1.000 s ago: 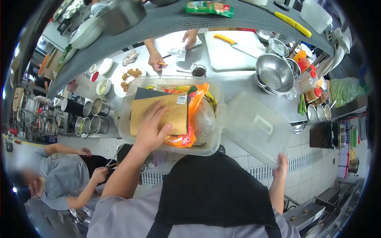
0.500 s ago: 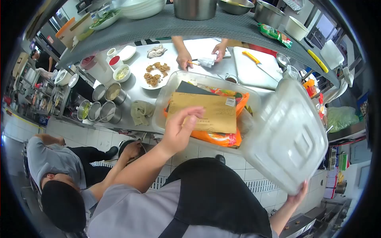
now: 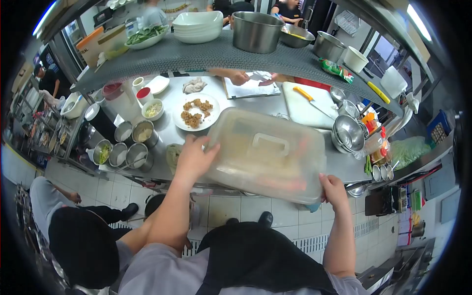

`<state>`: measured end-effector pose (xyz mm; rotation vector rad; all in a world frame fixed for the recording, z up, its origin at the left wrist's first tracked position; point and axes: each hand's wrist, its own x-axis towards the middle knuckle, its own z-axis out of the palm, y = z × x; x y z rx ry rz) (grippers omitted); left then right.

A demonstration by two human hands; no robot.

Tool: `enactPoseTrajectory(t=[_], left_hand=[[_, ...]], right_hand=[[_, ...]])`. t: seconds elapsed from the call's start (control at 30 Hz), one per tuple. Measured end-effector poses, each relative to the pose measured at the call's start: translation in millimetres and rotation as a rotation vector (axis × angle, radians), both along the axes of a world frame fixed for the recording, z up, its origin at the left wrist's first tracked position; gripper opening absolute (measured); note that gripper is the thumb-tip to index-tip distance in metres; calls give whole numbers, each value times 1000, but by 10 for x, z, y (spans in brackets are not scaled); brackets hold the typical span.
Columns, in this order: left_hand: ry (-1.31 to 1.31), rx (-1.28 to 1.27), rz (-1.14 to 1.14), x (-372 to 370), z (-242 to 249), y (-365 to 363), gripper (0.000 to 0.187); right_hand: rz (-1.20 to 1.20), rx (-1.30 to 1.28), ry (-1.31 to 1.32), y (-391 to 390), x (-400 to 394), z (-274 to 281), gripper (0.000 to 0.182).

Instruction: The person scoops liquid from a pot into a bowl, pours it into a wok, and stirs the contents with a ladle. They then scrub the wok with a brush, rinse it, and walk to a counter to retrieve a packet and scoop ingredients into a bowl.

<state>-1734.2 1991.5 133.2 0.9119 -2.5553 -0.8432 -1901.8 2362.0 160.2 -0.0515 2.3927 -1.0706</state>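
Observation:
A translucent plastic lid (image 3: 270, 147) with a raised, handle-shaped middle lies over the plastic bin, tilted slightly. Through it, orange and brown contents show blurred. At its left edge is my left hand (image 3: 194, 157), thumb over the rim and fingers along the side. My right hand (image 3: 335, 191) grips the lid's near right corner, fingers closed around it. The bin's walls are mostly hidden beneath the lid. Just beyond my left hand stands a white plate (image 3: 209, 120) with pieces of fried food.
Metal pots (image 3: 140, 156) stand at left, and a cutting board (image 3: 307, 110) with a yellow-handled knife (image 3: 304, 95) lies beyond the bin. Steel bowls (image 3: 350, 132) are at right. Overhead runs a shelf (image 3: 206, 51). A co-worker (image 3: 83, 246) crouches at my left.
The lid has swung from upright at the right to over the bin, covering the brown envelope and orange bags. My left hand has moved from above the envelope to the lid's left edge.

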Motion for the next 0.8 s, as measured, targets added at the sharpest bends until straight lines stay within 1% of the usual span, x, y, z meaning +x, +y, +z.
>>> enactPoseTrajectory(t=[0.03, 0.07, 0.1, 0.13, 0.17, 0.2, 0.23, 0.27, 0.33, 0.37, 0.4, 0.43, 0.47, 0.5, 0.57, 0.63, 0.7, 0.73, 0.77, 0.8], left_hand=[[82, 56, 10, -23, -69, -22, 47], [167, 110, 19, -55, -106, -44, 43], [236, 153, 23, -95, -121, -63, 38], [253, 140, 6, -153, -200, -128, 38], [248, 138, -2, -223, -316, -235, 36], [238, 136, -12, -282, -378, -307, 35], [250, 108, -8, -326, -375, -327, 35], [259, 97, -26, -354, -372, -326, 35], [296, 180, 31, -389, -388, -327, 34], [307, 116, 46, -410, -458, -357, 39], [312, 109, 32, -424, -508, -397, 39], [290, 214, 21, -423, -543, -428, 43], [267, 319, 13, -421, -596, -437, 47], [358, 416, -6, -416, -684, -429, 47], [319, 449, -3, -382, -611, -365, 48], [270, 486, 5, -362, -571, -327, 48], [314, 769, 53, -370, -535, -316, 55], [325, 765, 52, -379, -564, -370, 55], [311, 892, 55, -380, -629, -453, 57], [294, 1021, 59, -372, -692, -509, 59]], right_hand=[[-12, 63, 69, 6, -50, -70, 51], [-21, 53, 80, 3, -89, -115, 51], [-7, 183, 208, 5, -133, -144, 52], [1, 313, 338, 11, -181, -131, 55], [-19, 300, 354, -37, -206, -86, 55], [-2, 268, 426, -124, -198, -43, 57], [15, 239, 495, -169, -191, -14, 64], [-6, 231, 503, -188, -257, -114, 64], [152, 291, 552, -251, -453, -418, 76], [134, 285, 558, -248, -463, -404, 76], [103, 140, 398, -251, -471, -391, 77], [75, -5, 235, -248, -472, -390, 79], [67, -9, 238, -241, -473, -404, 79], [63, -47, 241, -242, -483, -423, 78], [52, -88, 243, -225, -528, -531, 78], [-19, -311, 160, -215, -578, -688, 80], [-37, -322, 136, -226, -578, -654, 79], [-51, -333, 115, -254, -576, -598, 78], [-47, -337, 121, -271, -535, -525, 78], [-77, -395, 47, -281, -471, -439, 77]])
